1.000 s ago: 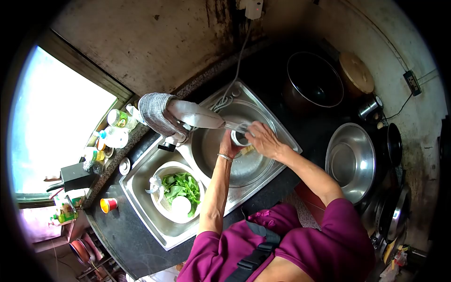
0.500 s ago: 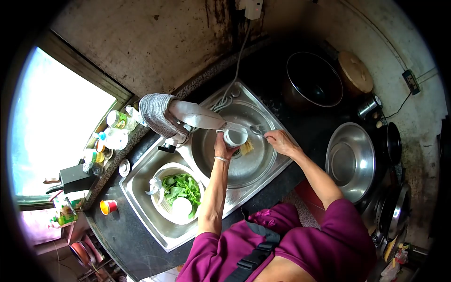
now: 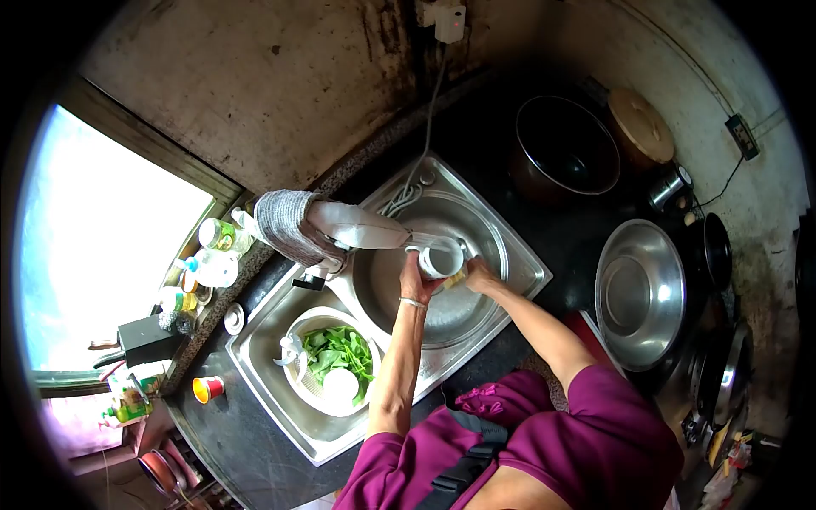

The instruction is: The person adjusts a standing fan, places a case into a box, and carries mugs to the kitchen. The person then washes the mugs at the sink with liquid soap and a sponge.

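Note:
My left hand [image 3: 414,279] is closed around a white cup [image 3: 441,260], its mouth facing up, over the round sink basin [image 3: 425,327]. Just above the cup ends the whitish sleeve [image 3: 361,228] over the faucet, and what looks like water runs from it. Close to the cup's right side, my right hand [image 3: 481,277] is closed on a metal spoon [image 3: 461,245], mostly hidden by the hand and cup. A yellow piece, sponge or cloth [image 3: 454,279], shows between my hands; I cannot tell whether either touches it.
Left of the round basin, a white colander [image 3: 297,387] with green leaves and a white bowl [image 3: 341,385] sits in the second basin. A steel basin [image 3: 625,297] and dark pot [image 3: 565,144] stand on the right. An orange cup [image 3: 206,389] and bottles [image 3: 212,268] line the window side.
My right hand has moved left and down with the spoon, now right beside the cup. The cup and left hand sit slightly further right and lower in view, as the whole view has shifted a little.

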